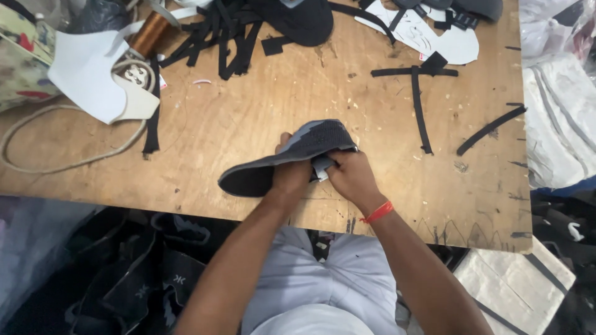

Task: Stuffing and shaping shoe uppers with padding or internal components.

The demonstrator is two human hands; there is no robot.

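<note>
While both hands grip it, the dark sole (pixel 292 155) rests between left hand (pixel 290 177) and right hand (pixel 352 177).

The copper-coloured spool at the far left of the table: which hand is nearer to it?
The left hand. It grips the dark shoe sole on the side towards the copper-coloured spool; the right hand holds the sole's other side, farther from it.

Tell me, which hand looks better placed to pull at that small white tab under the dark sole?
Probably the right hand: its fingertips already pinch the small white tab, while the left hand grips the dark grey textured shoe sole.
</note>
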